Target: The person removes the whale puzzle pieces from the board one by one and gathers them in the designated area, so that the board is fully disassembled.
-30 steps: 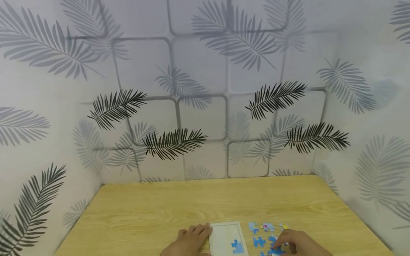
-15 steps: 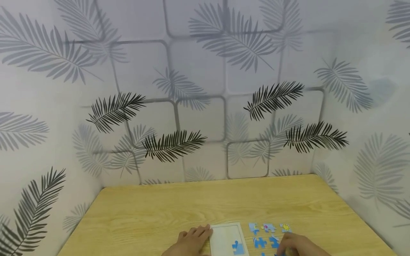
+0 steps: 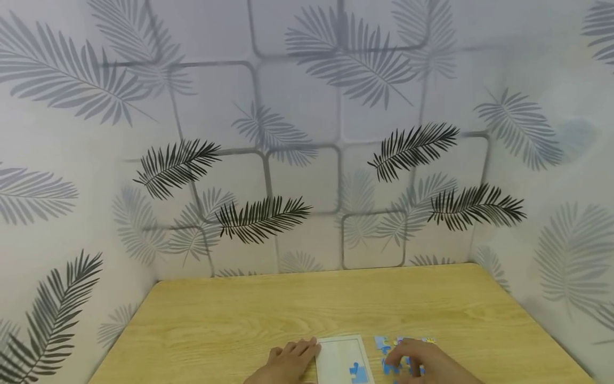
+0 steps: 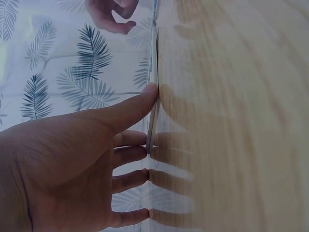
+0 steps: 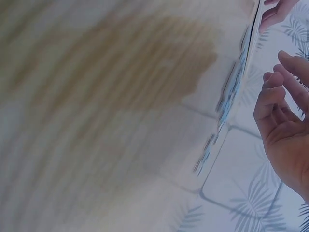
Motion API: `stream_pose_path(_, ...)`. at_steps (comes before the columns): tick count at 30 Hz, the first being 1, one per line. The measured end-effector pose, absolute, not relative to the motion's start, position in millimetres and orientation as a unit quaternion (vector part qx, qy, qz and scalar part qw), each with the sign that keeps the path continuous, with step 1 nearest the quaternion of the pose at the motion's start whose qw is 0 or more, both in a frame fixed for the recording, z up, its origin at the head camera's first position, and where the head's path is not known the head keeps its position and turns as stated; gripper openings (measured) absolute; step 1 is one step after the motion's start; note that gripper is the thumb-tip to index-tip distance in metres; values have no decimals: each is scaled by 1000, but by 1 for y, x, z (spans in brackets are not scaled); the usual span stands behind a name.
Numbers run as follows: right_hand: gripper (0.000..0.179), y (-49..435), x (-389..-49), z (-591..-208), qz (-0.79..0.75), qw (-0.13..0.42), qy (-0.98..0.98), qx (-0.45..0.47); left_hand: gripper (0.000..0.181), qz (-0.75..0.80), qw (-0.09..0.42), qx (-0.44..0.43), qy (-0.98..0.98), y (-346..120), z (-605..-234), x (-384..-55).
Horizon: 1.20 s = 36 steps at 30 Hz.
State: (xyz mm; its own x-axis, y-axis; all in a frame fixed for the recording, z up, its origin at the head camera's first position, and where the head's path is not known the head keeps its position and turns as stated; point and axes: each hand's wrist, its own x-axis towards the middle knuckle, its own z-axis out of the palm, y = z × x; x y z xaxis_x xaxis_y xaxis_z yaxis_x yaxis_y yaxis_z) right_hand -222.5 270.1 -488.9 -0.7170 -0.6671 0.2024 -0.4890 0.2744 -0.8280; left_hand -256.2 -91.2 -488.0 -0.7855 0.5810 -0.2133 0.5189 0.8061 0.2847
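My left hand (image 3: pixel 288 364) rests at the left edge of a pale puzzle board (image 3: pixel 334 358). In the left wrist view the thumb and fingertips of this left hand (image 4: pixel 72 164) are extended against the board's edge and the table. A blue jigsaw piece (image 3: pixel 358 375) lies in the board's lower right area. Over the loose pieces to the right hovers my right hand (image 3: pixel 424 356), hiding some of them. The right wrist view shows this right hand (image 5: pixel 285 133) with loosely bent fingers and nothing between them, above the jigsaw pieces (image 5: pixel 228 102).
A light blue jigsaw piece (image 3: pixel 381 342) lies just right of the board, and a piece with a yellow sun (image 3: pixel 429 340) is partly visible behind the right hand. The wood-grain table (image 3: pixel 240 309) meets a leaf-patterned wall (image 3: pixel 307 186) at the back.
My right hand has moved left and up from the lower pieces, now covering several middle and upper ones. The left hand stays at the board's edge.
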Motion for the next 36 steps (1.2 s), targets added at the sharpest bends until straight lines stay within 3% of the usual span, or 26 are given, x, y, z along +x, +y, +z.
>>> stream_pose_path(4, 29, 255, -227, -483, -472, 87, 784, -394, 74, 102, 135, 307, 936, -93, -489, -257)
stream_pose_path(11, 36, 238, -235, -477, -457, 107, 806, -361, 73, 88, 134, 310, 937, -91, -480, -256)
stream_pose_path(20, 33, 212, -242, -479, -464, 144, 807, -336, 71, 90, 141, 293, 941, -90, -473, -252)
stream_pose_path(27, 27, 211, -273, -528, -410, 136, 827, -358, 74, 94, 145, 295, 940, -92, -480, -251)
stream_pose_path(32, 24, 216, -297, -565, -430, 184, 825, -317, 80, 91, 151, 280, 944, -92, -493, -259)
stream_pose_path(36, 26, 203, -275, -529, -421, 177, 831, -317, 82, 94, 152, 282, 943, -94, -495, -260)
